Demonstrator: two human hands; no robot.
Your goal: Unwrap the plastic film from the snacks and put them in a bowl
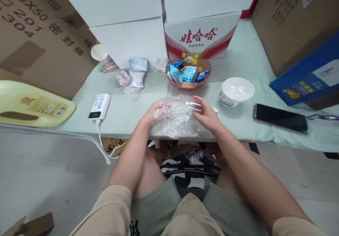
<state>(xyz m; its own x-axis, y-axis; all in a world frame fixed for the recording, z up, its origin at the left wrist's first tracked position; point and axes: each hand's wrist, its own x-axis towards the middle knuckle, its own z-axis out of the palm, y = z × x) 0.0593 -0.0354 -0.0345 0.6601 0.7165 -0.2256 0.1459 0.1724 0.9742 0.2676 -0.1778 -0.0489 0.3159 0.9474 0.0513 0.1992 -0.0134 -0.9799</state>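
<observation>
A crumpled sheet of clear plastic wrap (180, 117) is spread between my hands at the table's front edge. My left hand (155, 111) is closed on the wrap's left side, its fingers partly covered by the film. A pinkish patch shows through the plastic there; I cannot tell whether it is my fingers or a wrapped item. At the wrap's right side is my right hand (206, 114), with thumb and fingers apart, touching or just beside the film. Just beyond my hands stands a pinkish bowl (185, 84) with blue and yellow snack packets (188, 72).
A paper cup (235, 91) and a phone (280, 117) lie to the right. On the left are a power bank (100, 106) with a white cable, wrapped packets (137, 74) and a yellow jug (34, 103). Cartons (201, 34) line the back.
</observation>
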